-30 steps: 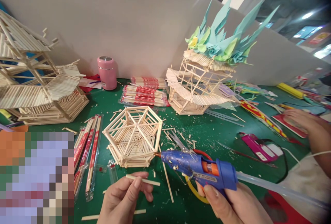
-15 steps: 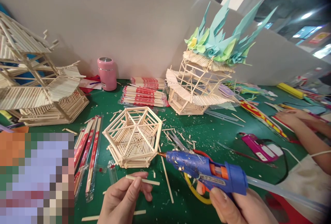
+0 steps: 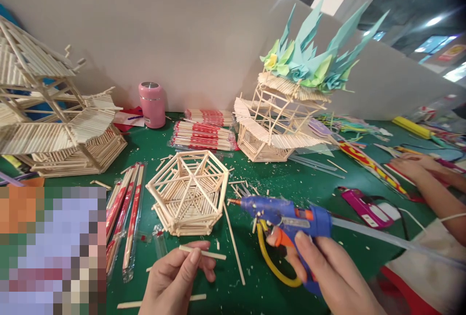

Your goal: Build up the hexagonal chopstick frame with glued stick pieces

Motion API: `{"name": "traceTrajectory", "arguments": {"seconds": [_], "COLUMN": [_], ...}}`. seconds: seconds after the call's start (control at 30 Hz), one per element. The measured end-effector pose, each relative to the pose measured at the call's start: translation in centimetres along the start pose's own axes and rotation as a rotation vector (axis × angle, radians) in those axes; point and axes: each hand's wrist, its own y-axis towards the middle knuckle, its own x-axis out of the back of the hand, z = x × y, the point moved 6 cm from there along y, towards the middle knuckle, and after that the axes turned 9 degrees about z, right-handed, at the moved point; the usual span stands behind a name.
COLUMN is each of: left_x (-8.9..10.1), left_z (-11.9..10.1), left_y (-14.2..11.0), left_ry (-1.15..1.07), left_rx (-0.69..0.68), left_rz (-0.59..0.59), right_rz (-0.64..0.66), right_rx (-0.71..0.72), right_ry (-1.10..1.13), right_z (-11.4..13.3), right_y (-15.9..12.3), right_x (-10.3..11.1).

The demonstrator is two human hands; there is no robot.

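Note:
Between thumb and fingers, my left hand (image 3: 178,276) pinches a short wooden stick (image 3: 214,255), roughly level, just in front of an octagon-like stick frame (image 3: 194,179). My right hand (image 3: 327,266) grips a blue hot glue gun (image 3: 287,215) by its handle, fingers at the orange trigger. The gun's nozzle points left, close to the frame's right side; whether it touches cannot be told. A clear glue stick (image 3: 378,235) runs out of the back. Behind and below the gun are scissors with yellow handles (image 3: 271,261), partly hidden.
Wrapped chopstick packs (image 3: 129,218) lie left, more packs (image 3: 204,135) behind. A stick pagoda (image 3: 73,130) stands left, another with paper leaves (image 3: 280,111) at the back. A pink flask (image 3: 152,105) is by the wall. Another person's hands (image 3: 411,167) are at right, near a magenta device (image 3: 364,206).
The glue gun has risen and turned more level, its nozzle lifting from the lower right corner of the stick frame. My left hand with the stick has hardly moved.

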Motion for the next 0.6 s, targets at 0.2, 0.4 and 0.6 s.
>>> {"name": "traceTrajectory", "arguments": {"seconds": [0.2,0.4,0.6], "left_x": [-0.3,-0.5,-1.4], "left_z": [0.3,0.4,-0.4], "left_y": [0.1,0.0,0.0], "left_ry": [-0.086,-0.212,-0.311], "left_rx": [0.05,0.046,0.008], "left_rz": [0.082,0.039,-0.01], "right_rz": [0.023,0.044,-0.09], "right_rx": [-0.056,-0.069,-0.027], "right_ry": [0.17,-0.001,-0.299], "right_z": [-3.5,-6.0,-6.0], "right_y": [5.1,8.9,9.1], "right_x": [1.7,2.1,2.8]}}
